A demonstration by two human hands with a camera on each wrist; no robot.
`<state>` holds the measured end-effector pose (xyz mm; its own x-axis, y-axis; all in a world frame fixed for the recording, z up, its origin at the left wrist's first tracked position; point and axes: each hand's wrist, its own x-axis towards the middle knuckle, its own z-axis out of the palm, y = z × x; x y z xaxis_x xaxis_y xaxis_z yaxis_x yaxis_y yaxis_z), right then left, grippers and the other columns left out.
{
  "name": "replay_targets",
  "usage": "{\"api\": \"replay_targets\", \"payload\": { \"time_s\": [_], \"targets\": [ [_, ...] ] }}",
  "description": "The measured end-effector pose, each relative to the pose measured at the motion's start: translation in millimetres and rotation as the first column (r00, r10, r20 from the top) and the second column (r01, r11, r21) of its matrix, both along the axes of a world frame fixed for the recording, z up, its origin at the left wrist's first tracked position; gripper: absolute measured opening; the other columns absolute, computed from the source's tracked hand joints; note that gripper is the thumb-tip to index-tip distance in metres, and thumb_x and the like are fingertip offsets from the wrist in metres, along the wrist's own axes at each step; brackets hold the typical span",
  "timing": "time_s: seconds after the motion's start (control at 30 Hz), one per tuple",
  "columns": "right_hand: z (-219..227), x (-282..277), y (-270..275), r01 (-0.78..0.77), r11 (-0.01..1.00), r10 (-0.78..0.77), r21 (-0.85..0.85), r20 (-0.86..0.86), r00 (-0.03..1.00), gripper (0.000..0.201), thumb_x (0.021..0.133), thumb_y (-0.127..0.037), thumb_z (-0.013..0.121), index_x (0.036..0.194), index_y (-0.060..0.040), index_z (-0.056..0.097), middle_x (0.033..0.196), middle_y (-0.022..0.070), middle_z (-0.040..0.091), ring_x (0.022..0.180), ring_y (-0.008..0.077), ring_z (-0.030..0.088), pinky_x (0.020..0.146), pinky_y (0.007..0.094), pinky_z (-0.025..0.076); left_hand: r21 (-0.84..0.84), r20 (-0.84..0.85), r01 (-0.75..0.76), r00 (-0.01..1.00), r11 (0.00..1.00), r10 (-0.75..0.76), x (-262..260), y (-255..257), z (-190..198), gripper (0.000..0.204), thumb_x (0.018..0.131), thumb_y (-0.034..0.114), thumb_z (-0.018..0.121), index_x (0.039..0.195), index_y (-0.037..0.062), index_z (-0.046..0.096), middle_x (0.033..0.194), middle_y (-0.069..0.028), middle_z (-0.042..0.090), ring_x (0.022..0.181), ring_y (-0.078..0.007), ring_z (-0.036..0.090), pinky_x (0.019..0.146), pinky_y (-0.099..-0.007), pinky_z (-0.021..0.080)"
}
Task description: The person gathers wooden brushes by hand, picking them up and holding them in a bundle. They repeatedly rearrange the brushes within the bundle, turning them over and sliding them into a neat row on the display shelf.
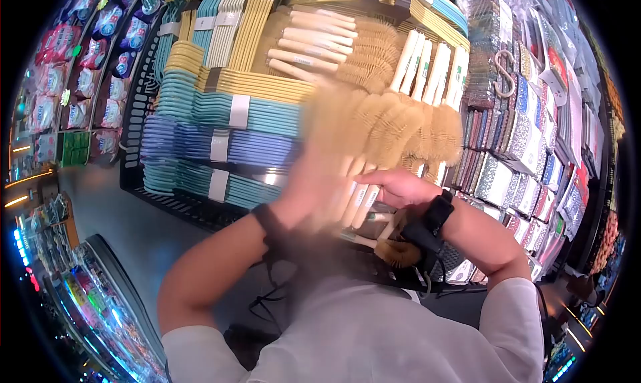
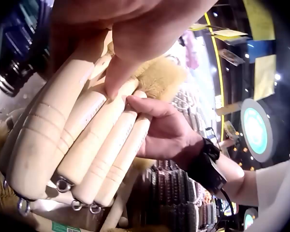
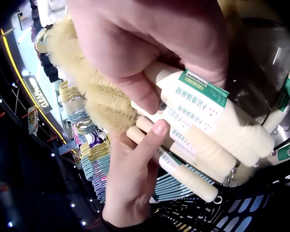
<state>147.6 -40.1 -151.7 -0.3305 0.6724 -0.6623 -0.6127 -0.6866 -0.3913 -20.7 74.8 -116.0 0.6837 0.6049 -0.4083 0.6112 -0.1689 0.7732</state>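
At the far left of the head view, hanging packets in pink and blue are seen, their print too small to be read. Right of them, stacks of clothes hangers in yellow, teal and lilac are banded with paper sleeves and held in a black wire basket.

In the lower middle of the frame, the left hand is blurred; in the left wrist view its fingers are laid against a bundle of wooden-handled brushes, and in the right wrist view one finger is stretched along the handles. How firmly the bundle is held by this hand cannot be told.

The bundle sits at the centre of the head view, bristles up, in front of more brushes lying on the shelf. Metal hanging rings are seen at the handle ends. Green and white labels with a barcode are wrapped round the handles; the characters cannot be read.

Just right of centre, the right hand is curled round the handles, the thumb pressed over them. A black wrist strap is worn behind it.

At the far right, patterned packets are racked on edge.
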Motion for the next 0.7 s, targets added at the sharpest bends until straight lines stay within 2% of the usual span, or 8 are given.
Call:
{"api": "replay_targets", "payload": {
  "time_s": [0.07, 0.13, 0.2, 0.27, 0.43, 0.47, 0.57, 0.7],
  "targets": [
    [-18.8, -2.5, 0.3, -0.104, 0.995, 0.104, -0.006, 0.158, 0.982, 0.027, 0.094, -0.011, 0.057, 0.117, 0.0026, 0.058, 0.112, 0.0083, 0.064, 0.100, 0.0157, 0.063, 0.088, 0.0285, 0.052, -0.001, -0.037, 0.060, 0.998, 0.998, -0.060, 0.1, 10.0, -17.6, 0.089, 0.071, 0.009, 0.078, 0.138, -0.0019, 0.020, 0.121, -0.0207, 0.056, 0.114, -0.0307, 0.056, 0.095, -0.0361, 0.044],
    [-30.2, -0.5, -6.4, -0.346, 0.898, 0.184, 0.273, 0.482, 0.857, 0.029, 0.094, -0.015, 0.058, 0.118, 0.0010, 0.058, 0.112, 0.0062, 0.064, 0.098, 0.0142, 0.063, 0.084, 0.0287, 0.053, -0.009, -0.100, 0.102, 0.990, 0.995, -0.102, 0.5, 13.6, -25.7, 0.089, 0.072, 0.010, 0.078, 0.138, -0.0014, 0.021, 0.121, -0.0208, 0.056, 0.114, -0.0309, 0.056, 0.095, -0.0361, 0.045],
    [-37.4, -0.7, -10.5, -0.337, 0.903, 0.196, 0.267, 0.444, 0.874, 0.031, 0.094, -0.017, 0.059, 0.120, 0.0004, 0.057, 0.113, 0.0056, 0.064, 0.097, 0.0139, 0.063, 0.083, 0.0296, 0.054, -0.036, -0.198, 0.122, 0.972, 0.992, -0.127, 8.9, 13.3, 5.5, 0.088, 0.072, 0.010, 0.078, 0.139, -0.0006, 0.021, 0.122, -0.0202, 0.055, 0.114, -0.0298, 0.056, 0.095, -0.0360, 0.045],
    [-41.7, -2.5, -7.6, -0.099, 0.994, 0.100, -0.039, 0.027, 0.995, 0.033, 0.093, -0.018, 0.059, 0.120, 0.0007, 0.057, 0.114, 0.0066, 0.063, 0.097, 0.0149, 0.063, 0.085, 0.0311, 0.053, -0.056, -0.032, 0.116, 0.993, 0.992, -0.117, -5.1, 16.9, -13.4, 0.087, 0.073, 0.010, 0.077, 0.139, -0.0011, 0.022, 0.125, -0.0196, 0.054, 0.115, -0.0286, 0.055, 0.096, -0.0361, 0.045],
    [-19.1, 6.0, -21.2, -0.021, 1.000, 0.022, -0.018, 0.054, 0.998, 0.040, 0.091, -0.016, 0.062, 0.126, 0.0011, 0.051, 0.118, 0.0081, 0.060, 0.107, 0.0179, 0.059, 0.096, 0.0323, 0.047, -0.317, 0.222, 0.027, 0.974, 0.948, 0.047, -37.1, 22.4, -6.8, 0.082, 0.078, 0.006, 0.072, 0.143, 0.0024, 0.020, 0.131, -0.0190, 0.050, 0.119, -0.0284, 0.053, 0.094, -0.0370, 0.047],
    [-12.1, 6.1, -23.9, 0.022, 0.999, -0.024, 0.029, 0.087, 0.996, 0.044, 0.091, -0.017, 0.063, 0.128, 0.0012, 0.047, 0.118, 0.0082, 0.060, 0.108, 0.0181, 0.058, 0.096, 0.0319, 0.046, -0.113, 0.105, 0.034, 0.994, 0.993, -0.022, -45.2, 20.8, -8.1, 0.078, 0.082, 0.007, 0.068, 0.145, 0.0049, 0.021, 0.130, -0.0218, 0.049, 0.116, -0.0287, 0.054, 0.092, -0.0369, 0.049],
    [44.3, 2.6, -26.8, 0.187, 0.962, -0.230, 0.198, 0.222, 0.948, 0.058, 0.089, -0.019, 0.066, 0.135, 0.0013, 0.036, 0.117, 0.0081, 0.059, 0.110, 0.0179, 0.056, 0.096, 0.0302, 0.043, -0.099, -0.064, 0.043, 0.997, 0.994, -0.049, -56.8, 16.0, 23.5, 0.074, 0.084, 0.011, 0.067, 0.144, 0.0046, 0.024, 0.130, -0.0234, 0.049, 0.112, -0.0291, 0.057, 0.089, -0.0372, 0.050],
    [19.9, -6.4, -20.6, 0.349, 0.900, -0.435, 0.260, 0.560, 0.705, 0.062, 0.087, -0.022, 0.069, 0.130, 0.0092, 0.038, 0.121, 0.0195, 0.058, 0.106, 0.0211, 0.061, 0.089, 0.0305, 0.050, 0.047, 0.040, 0.059, 0.997, 0.997, -0.061, -54.9, 13.6, -12.2, 0.068, 0.086, 0.017, 0.066, 0.140, 0.0024, 0.028, 0.122, -0.0211, 0.057, 0.103, -0.0314, 0.061, 0.082, -0.0368, 0.050]
  ]
}}
